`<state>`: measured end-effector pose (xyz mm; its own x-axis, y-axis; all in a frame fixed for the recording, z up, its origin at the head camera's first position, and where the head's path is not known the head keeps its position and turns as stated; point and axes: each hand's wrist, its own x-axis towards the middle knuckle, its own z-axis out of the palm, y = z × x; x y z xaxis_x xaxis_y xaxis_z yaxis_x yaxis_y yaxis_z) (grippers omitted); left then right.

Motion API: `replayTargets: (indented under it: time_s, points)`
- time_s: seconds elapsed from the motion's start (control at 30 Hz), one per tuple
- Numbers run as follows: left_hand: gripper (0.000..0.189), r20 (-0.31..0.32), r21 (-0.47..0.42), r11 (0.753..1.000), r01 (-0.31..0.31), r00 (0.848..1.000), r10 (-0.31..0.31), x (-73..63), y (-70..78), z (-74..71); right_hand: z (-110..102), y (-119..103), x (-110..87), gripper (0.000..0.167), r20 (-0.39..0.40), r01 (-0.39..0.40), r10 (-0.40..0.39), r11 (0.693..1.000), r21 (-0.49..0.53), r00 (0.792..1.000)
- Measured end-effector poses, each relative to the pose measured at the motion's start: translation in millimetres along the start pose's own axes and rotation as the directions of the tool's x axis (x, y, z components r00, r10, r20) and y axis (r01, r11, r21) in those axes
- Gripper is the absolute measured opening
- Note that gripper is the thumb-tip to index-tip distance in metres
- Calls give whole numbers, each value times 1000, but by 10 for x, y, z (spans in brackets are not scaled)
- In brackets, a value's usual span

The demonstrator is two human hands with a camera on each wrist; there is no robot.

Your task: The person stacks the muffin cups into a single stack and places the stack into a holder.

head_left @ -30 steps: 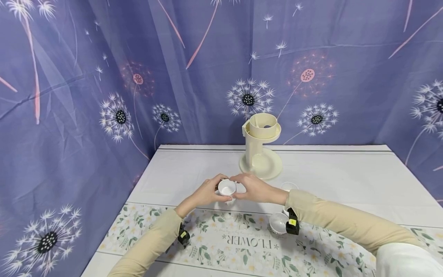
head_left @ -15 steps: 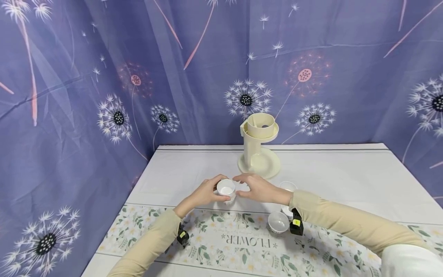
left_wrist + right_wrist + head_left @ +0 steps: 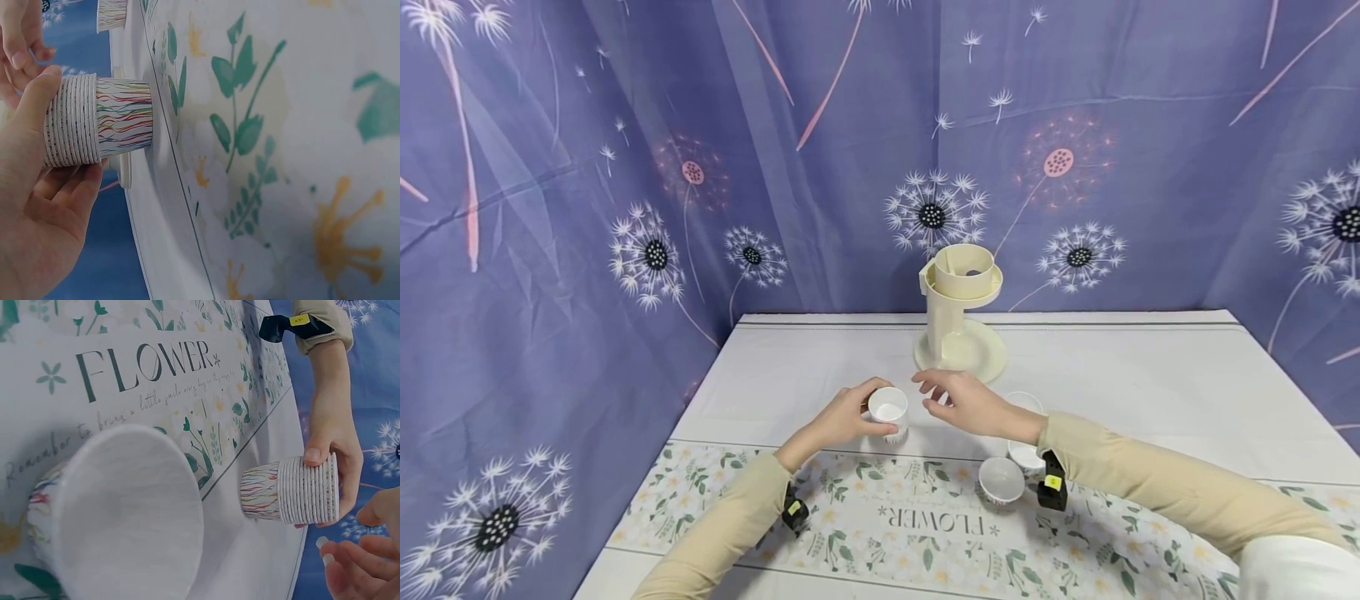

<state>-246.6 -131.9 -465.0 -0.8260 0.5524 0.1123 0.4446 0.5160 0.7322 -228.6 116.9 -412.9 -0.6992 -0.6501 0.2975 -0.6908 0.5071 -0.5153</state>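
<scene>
My left hand (image 3: 844, 414) grips a stack of nested paper cups (image 3: 888, 408), its thumb and fingers round the upper rims. In the left wrist view the stack (image 3: 72, 122) stands upright on the cloth, and wavy coloured lines run down its lowest cup. My right hand (image 3: 967, 403) hovers a little to the right of the stack, holding nothing, its fingers loosely bent. Three single cups lie near the right forearm: one cup (image 3: 1002, 482) in front, another cup (image 3: 1024, 455) partly behind the wrist camera, and a third cup (image 3: 1025, 402) beyond the forearm.
Behind the hands stands a cream-coloured stand (image 3: 936, 321) with a cylindrical holder (image 3: 964, 283) on top and a round base plate (image 3: 988, 354). The table carries a white cloth (image 3: 1120, 375) with a flowered band. A purple dandelion curtain (image 3: 835, 208) hangs behind and at the left.
My right hand has come off the cup stack and drawn away to the right, its fingers loosening. The left hand keeps its grip, nearly in place.
</scene>
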Motion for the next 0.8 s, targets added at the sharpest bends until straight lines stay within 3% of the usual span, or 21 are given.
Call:
replayTargets:
  time_s: [0.47, 0.8]
  points:
    - [53, -12, -25, 1000, -1, 1000, 0, -6, -2, 11, -73, 114, -171, 22, -60, 26, -21, 996, 82, 998]
    - [53, -13, -29, 1000, -4, 1000, 4, -4, -9, 15, -119, 216, -311, 20, -22, 24, -21, 990, 138, 1000]
